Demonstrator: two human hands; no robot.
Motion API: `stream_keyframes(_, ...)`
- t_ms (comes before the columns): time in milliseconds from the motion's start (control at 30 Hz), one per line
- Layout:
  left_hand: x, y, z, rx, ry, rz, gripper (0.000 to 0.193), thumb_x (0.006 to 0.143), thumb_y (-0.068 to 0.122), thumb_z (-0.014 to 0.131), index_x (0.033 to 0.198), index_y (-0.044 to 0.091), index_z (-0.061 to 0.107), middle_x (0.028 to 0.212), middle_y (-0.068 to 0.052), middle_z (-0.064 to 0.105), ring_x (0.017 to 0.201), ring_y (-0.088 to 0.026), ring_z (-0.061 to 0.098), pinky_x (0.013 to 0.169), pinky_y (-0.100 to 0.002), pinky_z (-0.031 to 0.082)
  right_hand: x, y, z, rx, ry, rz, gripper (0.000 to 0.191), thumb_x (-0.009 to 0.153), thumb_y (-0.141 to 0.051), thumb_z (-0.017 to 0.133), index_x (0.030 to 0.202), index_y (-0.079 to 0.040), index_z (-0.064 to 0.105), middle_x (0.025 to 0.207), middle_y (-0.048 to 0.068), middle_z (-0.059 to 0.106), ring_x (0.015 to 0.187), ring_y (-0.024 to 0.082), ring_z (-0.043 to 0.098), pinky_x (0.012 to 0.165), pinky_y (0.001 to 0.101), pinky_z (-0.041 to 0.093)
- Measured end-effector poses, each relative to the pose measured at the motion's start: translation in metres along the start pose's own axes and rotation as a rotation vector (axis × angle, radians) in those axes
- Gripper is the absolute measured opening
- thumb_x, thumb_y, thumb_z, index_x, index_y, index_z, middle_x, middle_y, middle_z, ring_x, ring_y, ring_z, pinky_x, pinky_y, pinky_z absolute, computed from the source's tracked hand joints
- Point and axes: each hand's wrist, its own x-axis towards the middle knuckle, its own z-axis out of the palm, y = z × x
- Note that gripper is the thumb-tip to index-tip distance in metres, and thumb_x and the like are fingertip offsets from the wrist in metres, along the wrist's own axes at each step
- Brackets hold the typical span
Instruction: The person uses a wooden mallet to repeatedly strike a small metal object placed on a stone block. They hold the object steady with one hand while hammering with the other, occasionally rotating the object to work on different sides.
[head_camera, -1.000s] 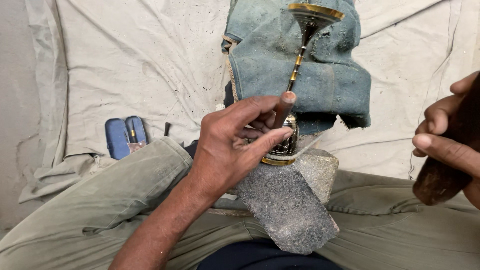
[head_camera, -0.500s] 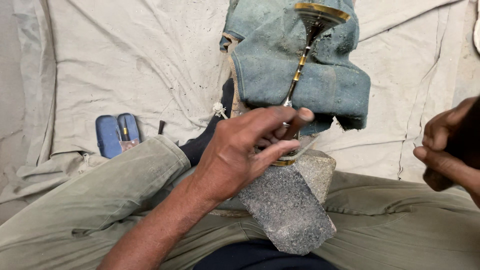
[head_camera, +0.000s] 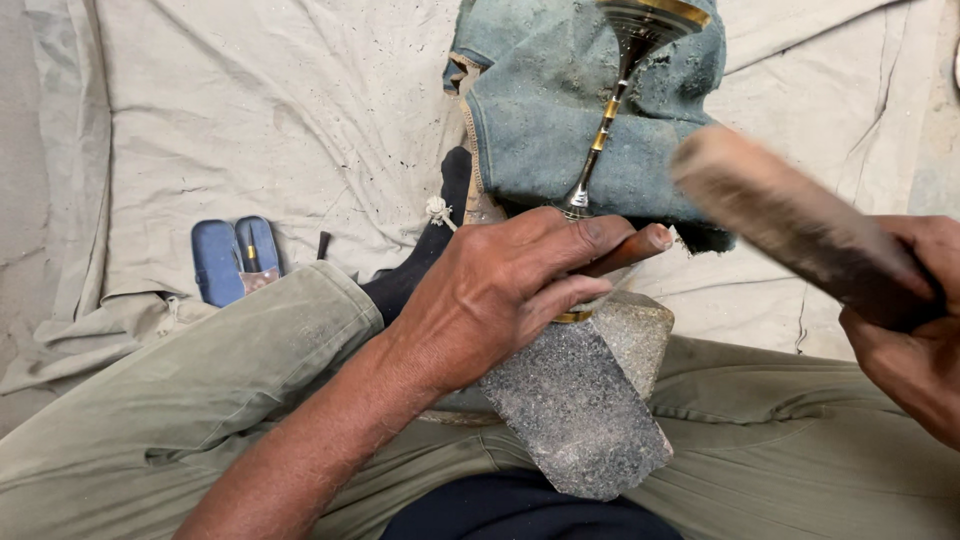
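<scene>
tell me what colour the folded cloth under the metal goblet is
Dusty blue-green, speckled with grit: the folded cloth shows best in the head view, its only view.

Left hand (head_camera: 500, 290) bare, no glove, no ring or watch seen; forearm bare, no sleeve. Right hand (head_camera: 915, 330) bare. Olive-green trousers (head_camera: 200, 390) below hands, creased. Black sock (head_camera: 425, 255) beside left hand.

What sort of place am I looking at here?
Probably a floor-level craft workspace: a dusty beige ground cloth, a grey speckled stone block between the legs, and a brass-banded metal goblet resting on folded blue denim.
</scene>
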Motion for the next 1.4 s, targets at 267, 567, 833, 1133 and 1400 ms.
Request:
stream_keyframes(267, -0.003, -0.001, 0.002, -0.013, 0.003, 0.02, 0.047, 0.095, 0.021, 0.078, 0.138, 0.015, 0.062, 0.099, -0.002, 0.068, 0.087, -0.016, 0.07, 0.074, -0.033, 0.062, -0.011, 0.044, 0.026, 0.492, -0.001, 0.283, 0.038, 0.09, 0.002, 0.064, 0.126, -0.006, 0.059, 0.083, 0.01, 0.061, 0.07, 0.015, 0.065, 0.067, 0.0277, 0.056)
stream_keyframes(567, -0.002, 0.0, 0.001, -0.029, -0.01, -0.005, 0.048, 0.092, 0.021, 0.081, 0.136, 0.014, 0.063, 0.104, -0.003, 0.072, 0.084, -0.015, 0.072, 0.072, -0.033, 0.063, -0.008, 0.006, 0.013, 0.127, 0.035, 0.065, 0.043, 0.092, 0.004, 0.066, 0.134, -0.005, 0.06, 0.087, 0.011, 0.062, 0.069, 0.016, 0.063, 0.062, 0.0289, 0.054)
stream_keyframes(833, -0.004, -0.001, 0.001, -0.008, -0.033, -0.018, 0.05, 0.091, 0.019, 0.082, 0.137, 0.016, 0.063, 0.093, -0.002, 0.069, 0.082, -0.017, 0.069, 0.072, -0.036, 0.061, -0.014, 0.038, 0.026, -0.001, 0.095, -0.034, 0.028, 0.09, 0.01, 0.07, 0.113, -0.002, 0.061, 0.087, 0.01, 0.066, 0.076, 0.018, 0.063, 0.074, 0.0311, 0.053)
stream_keyframes(1133, -0.004, -0.005, 0.001, -0.013, -0.023, 0.016, 0.049, 0.091, 0.02, 0.082, 0.136, 0.017, 0.063, 0.097, 0.0, 0.07, 0.083, -0.013, 0.069, 0.074, -0.033, 0.062, -0.017, 0.065, 0.04, 0.284, 0.068, 0.094, 0.016, 0.099, -0.001, 0.06, 0.114, 0.0, 0.055, 0.09, 0.01, 0.061, 0.074, 0.016, 0.063, 0.07, 0.0272, 0.055)
stream_keyframes(1400, -0.004, -0.004, -0.003, -0.079, -0.008, 0.028, 0.048, 0.093, 0.021, 0.082, 0.138, 0.017, 0.063, 0.098, -0.001, 0.071, 0.083, -0.013, 0.07, 0.074, -0.031, 0.062, -0.006, 0.025, 0.025, 0.444, -0.124, 0.307, 0.02, 0.107, -0.013, 0.051, 0.121, 0.0, 0.049, 0.091, 0.01, 0.056, 0.075, 0.014, 0.065, 0.068, 0.0252, 0.058)
